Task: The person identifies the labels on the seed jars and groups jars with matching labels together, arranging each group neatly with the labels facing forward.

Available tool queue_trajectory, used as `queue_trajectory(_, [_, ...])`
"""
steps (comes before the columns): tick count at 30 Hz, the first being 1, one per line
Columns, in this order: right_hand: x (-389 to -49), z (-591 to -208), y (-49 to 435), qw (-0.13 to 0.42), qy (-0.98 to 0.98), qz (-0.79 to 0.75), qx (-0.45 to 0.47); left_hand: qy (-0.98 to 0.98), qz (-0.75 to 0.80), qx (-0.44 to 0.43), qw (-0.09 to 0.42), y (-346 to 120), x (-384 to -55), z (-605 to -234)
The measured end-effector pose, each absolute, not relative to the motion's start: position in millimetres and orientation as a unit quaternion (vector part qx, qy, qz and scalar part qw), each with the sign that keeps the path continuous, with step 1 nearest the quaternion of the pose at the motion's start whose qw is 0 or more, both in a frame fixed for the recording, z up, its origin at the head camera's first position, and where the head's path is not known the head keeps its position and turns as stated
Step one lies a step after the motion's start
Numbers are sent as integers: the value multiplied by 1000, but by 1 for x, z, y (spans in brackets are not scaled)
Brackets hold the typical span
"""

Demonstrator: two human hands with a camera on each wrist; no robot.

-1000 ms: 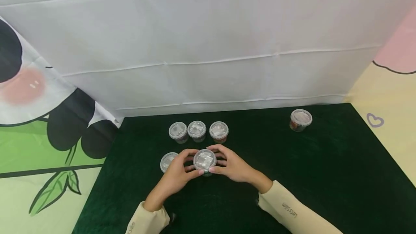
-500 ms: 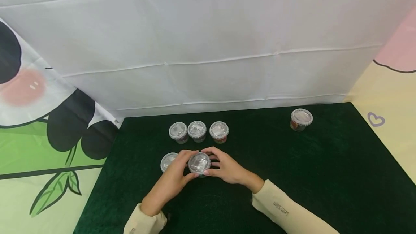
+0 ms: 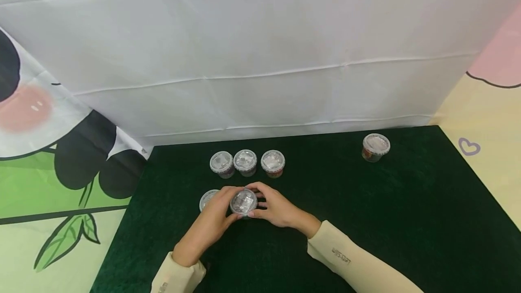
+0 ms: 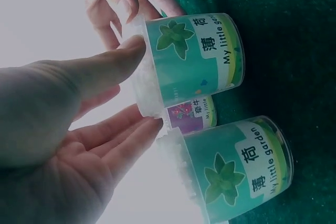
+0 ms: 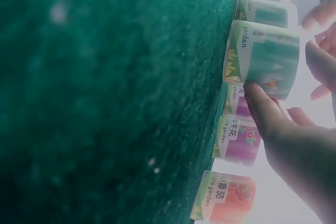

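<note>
Between both hands is a clear-lidded plastic cup (image 3: pixel 243 201) with a green mint-leaf label reading "My little garden" (image 4: pixel 197 59). My left hand (image 3: pixel 216 211) holds its lid rim from the left, thumb at the near side. From the right, my right hand (image 3: pixel 278 207) grips it, with one finger against the label (image 5: pixel 275 59) in the right wrist view. The cup stands upright, its base at or close to the cloth. A second green-labelled cup (image 4: pixel 239 169) stands just left of it, partly hidden by the left hand in the head view.
Behind the hands, two purple-labelled cups (image 3: pixel 221 163) (image 3: pixel 245 162) and a red-labelled tomato cup (image 3: pixel 273 163) form a row. Another reddish cup (image 3: pixel 375 147) stands at the far right. Dark green cloth (image 3: pixel 366 220) covers the table, with a white fabric wall (image 3: pixel 260 80) behind.
Both hands have moved left together with the green-labelled cup, bringing it closer to the second green-labelled cup. The other cups keep their places.
</note>
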State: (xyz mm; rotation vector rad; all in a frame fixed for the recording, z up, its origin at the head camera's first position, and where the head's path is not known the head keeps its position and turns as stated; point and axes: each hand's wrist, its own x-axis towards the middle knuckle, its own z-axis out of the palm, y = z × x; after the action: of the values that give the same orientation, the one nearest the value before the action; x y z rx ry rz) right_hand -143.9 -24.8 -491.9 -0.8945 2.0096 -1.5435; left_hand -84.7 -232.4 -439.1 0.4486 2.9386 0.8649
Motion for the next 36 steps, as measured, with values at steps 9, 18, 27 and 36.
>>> queue_trajectory(9, [-147, -490, -22, 229, 743, -538, -325, 951, 271, 145, 30, -228, -87, -439])
queue_trajectory(18, [-144, -486, 1, 199, 762, -531, -313, 953, 267, 141, 8, -219, -85, -441])
queue_trajectory(27, [-142, -483, 42, 158, 777, -542, -279, 939, 308, 152, -21, -197, -83, -432])
queue_trajectory(36, [-143, -485, 82, 120, 788, -548, -252, 920, 336, 200, -29, -161, -84, -435])
